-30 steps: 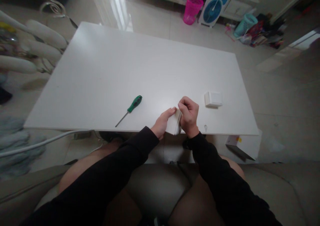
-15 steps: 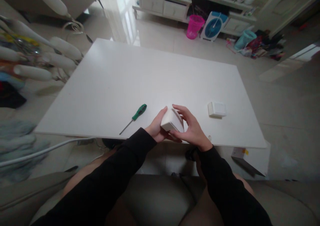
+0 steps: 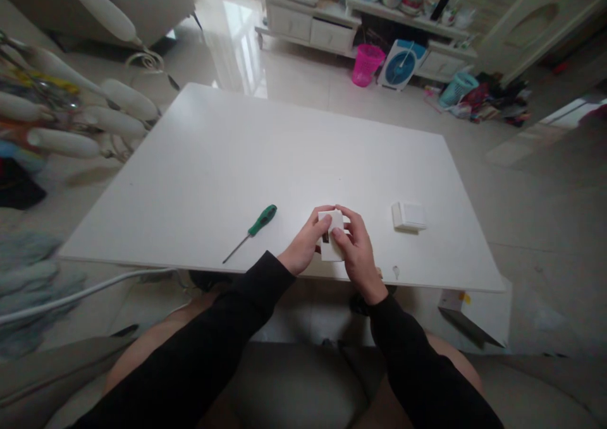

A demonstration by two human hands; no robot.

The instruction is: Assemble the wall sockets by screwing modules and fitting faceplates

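Observation:
Both hands hold a small white plastic box (image 3: 331,242) low over the front edge of the white table (image 3: 265,157). My left hand (image 3: 303,246) grips its left side, thumb on top. My right hand (image 3: 355,246) wraps its right side, fingers curled over the top. A dark slot shows on the box's face. A green-handled screwdriver (image 3: 252,230) lies on the table to the left of my hands. A second white switch-like box (image 3: 408,217) rests on the table to the right.
A tiny pale part (image 3: 395,270) lies near the table's front edge on the right. A rack with white padded bars (image 3: 71,119) stands at the left. A pink bin (image 3: 367,64) and a blue fan (image 3: 401,67) stand far behind on the floor.
The white box has been turned in my hands, so a face with a dark slot now points up. My right fingers have closed over it. The view has tilted slightly.

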